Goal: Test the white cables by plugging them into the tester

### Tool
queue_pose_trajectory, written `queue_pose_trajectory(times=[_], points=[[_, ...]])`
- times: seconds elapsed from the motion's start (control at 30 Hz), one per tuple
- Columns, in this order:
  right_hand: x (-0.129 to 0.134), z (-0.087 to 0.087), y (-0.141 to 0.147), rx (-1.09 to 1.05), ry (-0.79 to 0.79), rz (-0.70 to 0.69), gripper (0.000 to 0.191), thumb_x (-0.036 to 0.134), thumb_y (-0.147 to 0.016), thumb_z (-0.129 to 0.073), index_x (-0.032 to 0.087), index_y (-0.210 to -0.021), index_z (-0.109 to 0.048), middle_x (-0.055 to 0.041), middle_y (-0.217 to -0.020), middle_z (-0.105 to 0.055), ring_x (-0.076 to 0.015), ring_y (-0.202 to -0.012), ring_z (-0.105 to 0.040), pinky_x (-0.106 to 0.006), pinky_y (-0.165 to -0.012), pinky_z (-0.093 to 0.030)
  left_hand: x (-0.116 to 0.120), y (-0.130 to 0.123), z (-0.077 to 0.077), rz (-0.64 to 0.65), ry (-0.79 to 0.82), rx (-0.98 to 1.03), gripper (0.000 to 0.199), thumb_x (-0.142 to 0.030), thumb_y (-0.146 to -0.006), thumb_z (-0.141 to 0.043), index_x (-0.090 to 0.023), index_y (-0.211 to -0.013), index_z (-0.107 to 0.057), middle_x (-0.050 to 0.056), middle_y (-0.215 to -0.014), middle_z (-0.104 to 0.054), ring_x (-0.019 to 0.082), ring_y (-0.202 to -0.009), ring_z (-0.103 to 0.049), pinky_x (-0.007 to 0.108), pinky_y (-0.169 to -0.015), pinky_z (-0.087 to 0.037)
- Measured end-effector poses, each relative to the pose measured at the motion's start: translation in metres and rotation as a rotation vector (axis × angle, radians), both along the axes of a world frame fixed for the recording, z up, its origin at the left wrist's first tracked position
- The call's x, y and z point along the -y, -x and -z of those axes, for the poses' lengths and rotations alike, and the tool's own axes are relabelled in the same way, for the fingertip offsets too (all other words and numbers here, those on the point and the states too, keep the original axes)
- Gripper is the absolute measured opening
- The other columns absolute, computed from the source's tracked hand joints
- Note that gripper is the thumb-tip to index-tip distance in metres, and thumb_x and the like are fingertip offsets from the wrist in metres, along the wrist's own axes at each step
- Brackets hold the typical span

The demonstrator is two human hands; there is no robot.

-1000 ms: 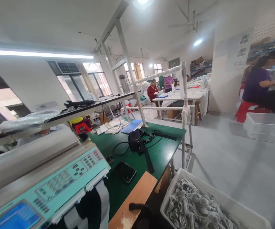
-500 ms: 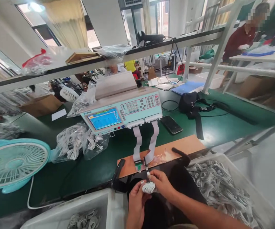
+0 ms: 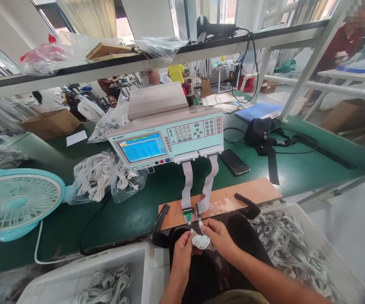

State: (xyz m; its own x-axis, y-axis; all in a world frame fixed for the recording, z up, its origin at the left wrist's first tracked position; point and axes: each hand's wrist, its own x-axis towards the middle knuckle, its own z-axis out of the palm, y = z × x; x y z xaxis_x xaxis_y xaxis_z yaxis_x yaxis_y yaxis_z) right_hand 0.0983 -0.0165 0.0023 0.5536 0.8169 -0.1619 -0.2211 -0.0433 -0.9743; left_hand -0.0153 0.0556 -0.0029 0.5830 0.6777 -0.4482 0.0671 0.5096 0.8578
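A coiled white cable (image 3: 201, 242) hangs between my two hands. My left hand (image 3: 184, 247) pinches one end of it, with the small plug pointing up just below the green connector board (image 3: 187, 216). Between the fingers of my right hand (image 3: 215, 233) is the cable's other plug, which meets the tip of the dark connector (image 3: 198, 211); whether it is fully seated I cannot tell. Two flat ribbon cables (image 3: 187, 181) run from these connectors up to the tester (image 3: 169, 139), whose blue screen is lit.
Left of my knees stands a white bin (image 3: 138, 270) with coiled cables; another bin (image 3: 312, 223) heaped with cables is at right. A teal fan (image 3: 17, 202), bagged cables (image 3: 95, 177), a phone (image 3: 234, 161) and a black bag (image 3: 260, 135) lie on the green table. A shelf (image 3: 169, 55) crosses above.
My right hand has brought its plug up against the dark connector. My left hand's plug has risen closer to the green board. The camera view has shifted slightly.
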Motion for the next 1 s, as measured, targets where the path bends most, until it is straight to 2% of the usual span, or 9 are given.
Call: queue_pose_trajectory(times=[0.1,0.27,0.4,0.53,0.77,1.0], points=[[-0.006,-0.004,0.003,-0.199,0.054,0.029,0.034,0.048,-0.067,-0.065,0.016,-0.061,-0.056,0.0026,-0.051,-0.052,-0.0109,-0.046,-0.044,-0.024,-0.048,-0.034,-0.002,0.000,-0.002,0.020,-0.075,0.029,0.035,-0.046,-0.069,-0.067,-0.012,-0.079,-0.068,0.001,-0.062,-0.061,0.011,-0.054,-0.051,0.021,-0.050,-0.044],[-0.009,-0.012,0.004,-0.351,0.086,0.053,0.034,0.047,-0.060,-0.071,0.016,-0.061,-0.057,0.0022,-0.051,-0.055,-0.0107,-0.046,-0.045,-0.024,-0.049,-0.034,0.001,-0.003,0.003,-0.083,-0.203,0.056,0.021,-0.034,-0.077,-0.060,-0.014,-0.080,-0.067,0.001,-0.068,-0.061,0.011,-0.061,-0.050,0.019,-0.056,-0.041],[-0.006,-0.019,0.002,-0.333,0.082,0.031,0.033,0.045,-0.061,-0.072,0.015,-0.062,-0.060,0.0022,-0.052,-0.054,-0.0110,-0.050,-0.045,-0.024,-0.051,-0.034,0.002,-0.009,0.006,-0.141,-0.263,0.016,0.019,-0.029,-0.078,-0.056,-0.014,-0.068,-0.063,-0.002,-0.061,-0.057,0.011,-0.059,-0.046,0.019,-0.056,-0.038],[-0.005,-0.024,0.002,-0.297,0.074,0.022,0.032,0.045,-0.062,-0.073,0.014,-0.064,-0.064,0.0003,-0.058,-0.058,-0.0117,-0.054,-0.046,-0.024,-0.054,-0.036,0.003,-0.013,0.002,-0.211,-0.262,-0.005,0.019,-0.026,-0.075,-0.055,-0.014,-0.061,-0.059,-0.002,-0.057,-0.053,0.010,-0.056,-0.043,0.019,-0.053,-0.036],[-0.006,-0.024,0.000,-0.243,0.060,-0.026,0.035,0.050,-0.066,-0.070,0.015,-0.068,-0.066,0.0001,-0.059,-0.059,-0.0133,-0.058,-0.047,-0.025,-0.059,-0.037,0.011,-0.017,0.004,-0.294,-0.211,0.046,0.021,-0.033,-0.077,-0.058,-0.014,-0.069,-0.061,0.000,-0.063,-0.055,0.013,-0.063,-0.049,0.020,-0.056,-0.038],[-0.005,-0.027,0.000,-0.245,0.064,-0.020,0.036,0.050,-0.064,-0.072,0.015,-0.067,-0.066,0.0005,-0.059,-0.058,-0.0129,-0.056,-0.046,-0.025,-0.059,-0.037,0.011,-0.020,0.010,-0.322,-0.203,0.062,0.020,-0.030,-0.078,-0.057,-0.013,-0.069,-0.061,-0.002,-0.061,-0.053,0.010,-0.058,-0.043,0.020,-0.055,-0.037]])
